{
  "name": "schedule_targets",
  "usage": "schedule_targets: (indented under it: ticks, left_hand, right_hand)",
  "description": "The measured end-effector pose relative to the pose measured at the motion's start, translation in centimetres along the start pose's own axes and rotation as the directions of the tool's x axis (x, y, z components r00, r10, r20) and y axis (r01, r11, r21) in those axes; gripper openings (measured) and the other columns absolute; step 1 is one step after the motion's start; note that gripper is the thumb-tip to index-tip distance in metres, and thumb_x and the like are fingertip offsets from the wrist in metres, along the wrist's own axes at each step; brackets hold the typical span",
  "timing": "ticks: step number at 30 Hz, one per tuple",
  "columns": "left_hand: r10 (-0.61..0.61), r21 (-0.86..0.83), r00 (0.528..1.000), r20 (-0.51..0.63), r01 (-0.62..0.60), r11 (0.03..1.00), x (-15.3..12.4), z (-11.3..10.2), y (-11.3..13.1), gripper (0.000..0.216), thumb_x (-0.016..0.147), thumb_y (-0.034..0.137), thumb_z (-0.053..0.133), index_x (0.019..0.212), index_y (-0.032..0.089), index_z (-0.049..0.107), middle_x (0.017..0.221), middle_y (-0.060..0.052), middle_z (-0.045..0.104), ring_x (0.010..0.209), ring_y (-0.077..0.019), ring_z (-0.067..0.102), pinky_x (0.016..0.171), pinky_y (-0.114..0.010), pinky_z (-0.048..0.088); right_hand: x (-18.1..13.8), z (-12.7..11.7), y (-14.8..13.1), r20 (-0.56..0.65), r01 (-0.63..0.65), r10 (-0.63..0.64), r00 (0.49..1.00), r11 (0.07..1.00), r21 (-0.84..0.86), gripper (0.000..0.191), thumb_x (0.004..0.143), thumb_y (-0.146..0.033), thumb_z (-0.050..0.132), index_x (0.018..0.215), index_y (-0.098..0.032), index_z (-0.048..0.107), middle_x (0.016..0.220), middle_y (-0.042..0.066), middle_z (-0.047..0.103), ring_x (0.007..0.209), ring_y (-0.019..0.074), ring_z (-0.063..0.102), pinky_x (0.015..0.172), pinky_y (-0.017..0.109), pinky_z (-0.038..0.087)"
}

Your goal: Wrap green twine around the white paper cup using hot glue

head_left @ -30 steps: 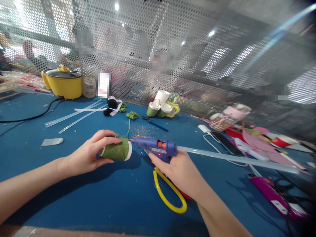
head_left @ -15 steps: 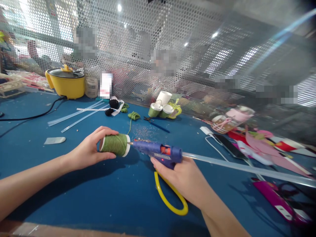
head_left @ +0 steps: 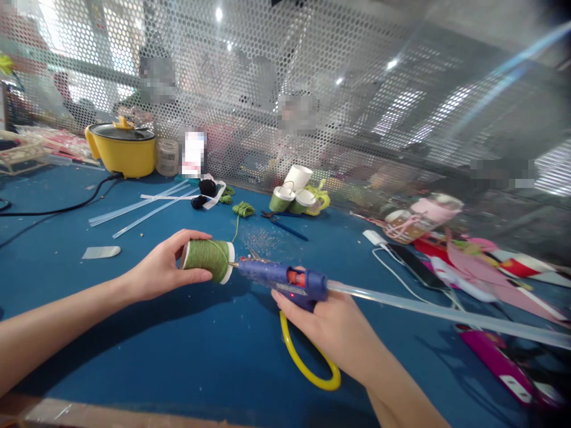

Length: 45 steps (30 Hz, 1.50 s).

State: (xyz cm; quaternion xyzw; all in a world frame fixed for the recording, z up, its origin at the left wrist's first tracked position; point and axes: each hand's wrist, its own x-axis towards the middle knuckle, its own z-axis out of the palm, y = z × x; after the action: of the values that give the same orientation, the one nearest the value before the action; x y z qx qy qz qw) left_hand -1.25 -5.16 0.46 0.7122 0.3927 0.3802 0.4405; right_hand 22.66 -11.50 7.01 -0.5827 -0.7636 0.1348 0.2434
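Note:
My left hand (head_left: 163, 268) grips a paper cup wrapped in green twine (head_left: 207, 260), lying sideways just above the blue table (head_left: 134, 333). A strand of green twine (head_left: 236, 221) runs from the cup to a small bundle farther back. My right hand (head_left: 332, 327) is closed round the handle of a blue hot glue gun (head_left: 285, 278). The gun's nozzle touches the white rim of the cup. A long clear glue stick (head_left: 446, 312) sticks out of the gun's back toward the right. A yellow loop (head_left: 307, 365) lies under my right wrist.
Clear glue sticks (head_left: 143, 205) lie at the back left near a yellow pot (head_left: 121, 150) with a black cord. More twine-wrapped cups (head_left: 294, 193) and scissors (head_left: 283, 224) stand at the back centre. A phone with cable (head_left: 413, 260) and pink items (head_left: 491, 261) are right. Perforated metal screen behind.
The cup and the glue gun have shifted slightly away from me and a little right, nozzle still at the cup's rim. My view has drifted a bit.

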Motion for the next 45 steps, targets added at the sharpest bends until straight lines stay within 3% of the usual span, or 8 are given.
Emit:
schedule_targets:
  ticks: [6,13,19,28,34,39,42,45]
  left_hand:
    - [0.029,0.050,1.000,0.000,-0.029,0.998,-0.2,-0.1,-0.1,0.055,0.069,0.038,0.068,0.114,0.017,0.044,0.099,-0.008,0.062,0.088,-0.0247,0.060,0.078,-0.043,0.050]
    - [0.276,0.249,0.961,0.017,-0.271,0.930,0.0,-0.4,-0.3,0.047,0.073,0.031,0.066,0.114,0.022,0.046,0.110,-0.007,0.050,0.099,-0.0231,0.054,0.085,-0.039,0.046]
    - [0.395,0.374,0.914,0.091,-0.399,0.837,-0.2,-0.4,0.1,0.045,0.076,0.026,0.064,0.116,0.020,0.045,0.113,-0.010,0.047,0.107,-0.0236,0.047,0.091,-0.039,0.042]
    - [0.427,0.421,0.887,0.177,-0.461,0.781,-0.6,-0.3,-0.1,0.041,0.080,0.023,0.058,0.119,0.022,0.042,0.117,-0.011,0.044,0.109,-0.0253,0.046,0.091,-0.042,0.043]
    - [0.448,0.446,0.876,0.179,-0.478,0.757,-0.7,-0.2,0.0,0.040,0.081,0.019,0.056,0.119,0.021,0.042,0.119,-0.011,0.043,0.113,-0.0240,0.044,0.094,-0.040,0.042]
    - [0.420,0.412,0.900,0.117,-0.429,0.804,-0.5,-0.3,0.0,0.041,0.080,0.022,0.058,0.118,0.022,0.043,0.118,-0.011,0.044,0.111,-0.0247,0.046,0.094,-0.041,0.042]
    - [0.409,0.396,0.908,0.086,-0.408,0.823,-0.4,-0.3,-0.1,0.042,0.079,0.023,0.059,0.118,0.022,0.042,0.118,-0.010,0.045,0.111,-0.0248,0.046,0.095,-0.041,0.041]
    - [0.420,0.400,0.905,0.070,-0.411,0.819,-0.3,-0.3,-0.1,0.042,0.079,0.023,0.059,0.118,0.023,0.043,0.118,-0.010,0.045,0.111,-0.0250,0.047,0.094,-0.041,0.042]
  right_hand:
    - [-0.1,0.2,0.3,-0.004,-0.009,0.009,1.000,1.000,0.027,0.017,0.077,-0.025,0.050,0.074,-0.019,0.064,0.064,0.002,0.066,0.056,0.0170,0.061,0.056,0.026,0.050]
    - [0.0,0.2,0.4,-0.019,-0.080,0.080,0.997,0.997,0.014,0.016,0.075,-0.028,0.052,0.067,-0.018,0.062,0.058,0.001,0.064,0.053,0.0169,0.059,0.053,0.026,0.048]
    - [0.3,0.2,0.7,-0.015,-0.083,0.084,0.996,0.996,0.045,0.017,0.075,-0.027,0.050,0.071,-0.017,0.064,0.056,0.002,0.063,0.049,0.0157,0.057,0.050,0.026,0.047]
    - [0.7,0.7,1.4,0.010,-0.146,0.146,0.989,0.989,0.033,0.019,0.073,-0.032,0.053,0.060,-0.019,0.057,0.050,0.000,0.056,0.045,0.0147,0.049,0.048,0.027,0.043]
    - [1.5,0.5,1.1,0.075,-0.276,0.266,0.961,0.932,0.236,0.023,0.071,-0.037,0.056,0.057,-0.018,0.053,0.046,-0.002,0.053,0.039,0.0115,0.047,0.044,0.026,0.041]
    - [3.8,0.1,3.9,-0.010,-0.310,0.356,0.934,0.826,0.471,0.024,0.066,-0.039,0.063,0.065,-0.017,0.054,0.055,0.000,0.058,0.047,0.0111,0.051,0.047,0.024,0.041]
    - [5.6,0.5,6.8,-0.092,-0.371,0.428,0.899,0.855,0.362,0.022,0.073,-0.036,0.057,0.065,-0.016,0.057,0.065,0.005,0.064,0.055,0.0116,0.055,0.053,0.023,0.043]
    - [6.7,1.1,9.3,-0.082,-0.444,0.478,0.874,0.857,0.263,0.031,0.078,-0.033,0.051,0.052,-0.016,0.053,0.052,0.005,0.060,0.043,0.0106,0.050,0.049,0.025,0.041]
